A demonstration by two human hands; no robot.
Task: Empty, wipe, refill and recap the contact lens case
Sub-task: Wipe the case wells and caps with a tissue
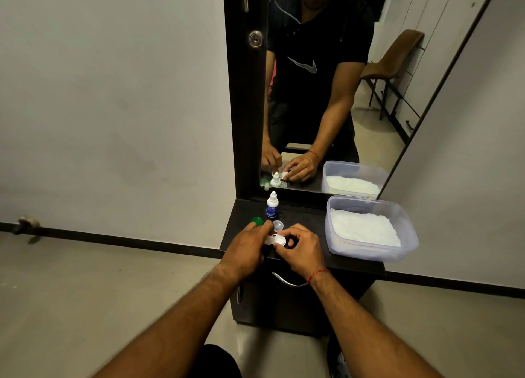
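White plastic lens case [275, 239] sits centre frame, low on the dark shelf [309, 215], pinched between both your hands. Your left hand [246, 248] is curled over its left end, fingers closed on it and covering that well. Your right hand [303, 249] grips the right end, thumb and forefinger bent around the rim; red thread [318, 274] on that wrist. Can't tell whether either well has a cap on or holds liquid, your fingers block it.

Clutter around it:
- Green cap [257, 221], round, glossy, just above your left knuckles, touching or nearly so.
- Clear round cap [277, 224], translucent, just above the case, between the green cap and your right hand.
- Small dropper bottle [272, 205], white nozzle top, blue label, upright, behind both caps near the mirror base.
- Clear plastic tub [409, 230], rectangular with rounded corners, right of frame on the shelf, well apart from your hands. White tissue [365, 230] lies flat inside, soft and slightly creased.

Mirror [369, 116] fills upper centre, dark frame; it repeats the bottle, caps, tub and hands. Shelf is matte black laminate with a curved metal handle [287, 281] under it, partly hidden by your right wrist. Plain grey wall either side, beige floor below.
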